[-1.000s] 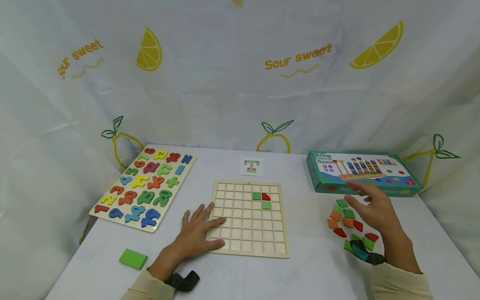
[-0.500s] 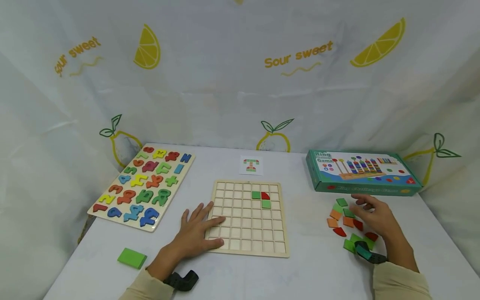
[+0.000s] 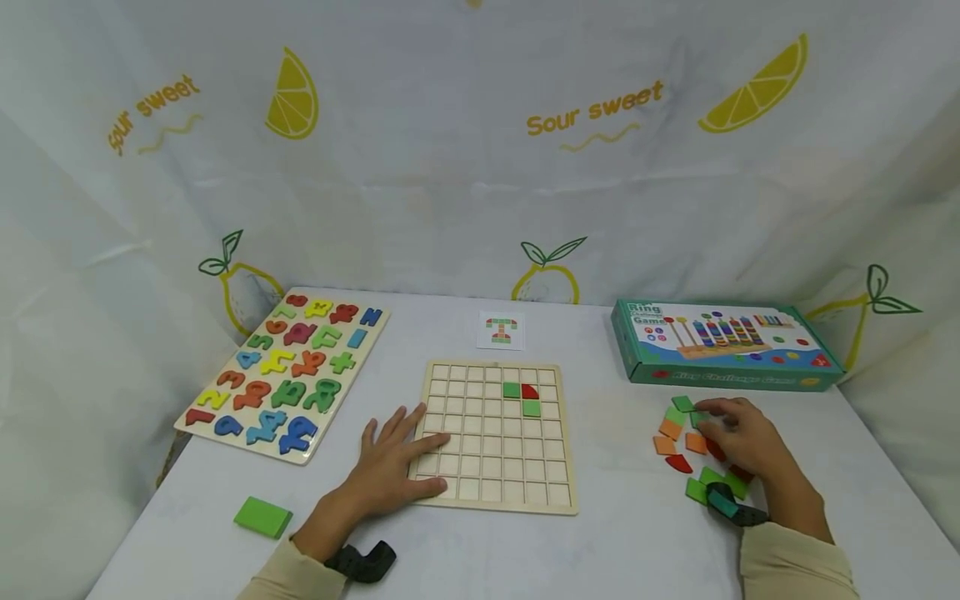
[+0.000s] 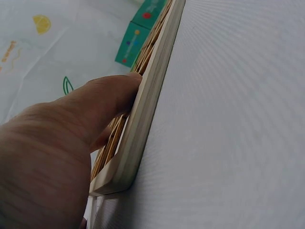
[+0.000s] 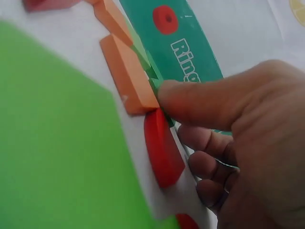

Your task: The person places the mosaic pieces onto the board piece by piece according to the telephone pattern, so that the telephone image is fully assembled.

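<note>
My left hand (image 3: 386,471) lies with spread fingers on the left edge of a wooden grid board (image 3: 498,496). In the left wrist view, the thumb (image 4: 112,90) presses the board's rim (image 4: 147,105). On the grid sit a green square tile (image 3: 512,390), a red quarter-round tile (image 3: 529,392) and a light green tile (image 3: 531,409). My right hand (image 3: 742,433) is among the loose tiles at the right, pinching a green tile (image 3: 697,418) between thumb and index finger. The right wrist view shows the thumb against this green tile (image 5: 155,85), mostly hidden, beside an orange tile (image 5: 127,76) and a red tile (image 5: 162,148).
Behind the board lies a small pattern card (image 3: 501,331). A number puzzle board (image 3: 288,375) is at the left, with a green block (image 3: 263,517) in front of it. A green game box (image 3: 727,346) stands beyond the loose tiles. A patterned curtain hangs behind the table.
My right hand has come down from above, near the box, to the loose tiles, and its thumb and index finger have closed on a green tile. The left hand stays on the board.
</note>
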### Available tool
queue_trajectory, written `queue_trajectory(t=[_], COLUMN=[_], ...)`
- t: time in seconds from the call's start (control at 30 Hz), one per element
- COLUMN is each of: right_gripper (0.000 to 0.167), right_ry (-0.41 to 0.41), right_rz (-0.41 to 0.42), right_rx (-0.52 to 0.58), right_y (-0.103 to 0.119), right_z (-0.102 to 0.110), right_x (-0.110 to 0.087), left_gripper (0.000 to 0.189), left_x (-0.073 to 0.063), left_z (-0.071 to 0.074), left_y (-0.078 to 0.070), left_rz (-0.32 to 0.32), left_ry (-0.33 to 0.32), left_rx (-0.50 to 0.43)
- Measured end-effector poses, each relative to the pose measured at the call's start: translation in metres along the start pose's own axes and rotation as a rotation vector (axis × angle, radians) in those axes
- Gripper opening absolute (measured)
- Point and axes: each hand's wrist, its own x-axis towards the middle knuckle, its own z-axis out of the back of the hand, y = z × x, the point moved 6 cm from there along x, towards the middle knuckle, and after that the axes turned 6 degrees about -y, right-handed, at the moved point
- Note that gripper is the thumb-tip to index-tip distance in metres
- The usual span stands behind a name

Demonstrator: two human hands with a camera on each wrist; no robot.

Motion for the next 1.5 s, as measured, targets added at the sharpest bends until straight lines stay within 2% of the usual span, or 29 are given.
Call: queue_trajectory(t=[0.17,0.3,0.6,0.97,1.1,1.27,1.5], right_gripper=[0.048,0.045,0.036,0.04,0.041,0.037,0.033], right_ry=[0.013,0.01,-0.035,-0.141,-0.216,-0.322,-0.389], right_rz=[-0.041,-0.021,0.001,-0.028,0.023,0.115,0.21], right_rx=[-0.014,-0.018,-0.059,-0.034,-0.033,-0.041,-0.048], right_y=[-0.001,0.001,0.006,0.005,0.013,0.035,0.068], right_z=[0.003,0.004,-0.001,0.009,0.018,0.034,0.051], right_x=[-0.003,-0.004,0.002,-0.003,-0.008,-0.016,-0.029], left_gripper=[0.066,0.066,0.065,0.064,0.064,0.065,0.066], left_x=[0.0,0.0,-0.001,-0.001,-0.001,-0.001,-0.001], left_z=[-0.001,-0.002,0.0,0.0,0.0,0.0,-0.001], left_y=[-0.001,0.0,0.001,0.001,0.001,0.001,0.001], left_rz=[-0.006,-0.009,0.005,0.01,0.015,0.021,0.011], left_ry=[0.006,0.004,0.003,0.009,0.014,0.023,0.024], left_rx=[-0.002,0.001,0.007,0.015,0.019,0.023,0.016])
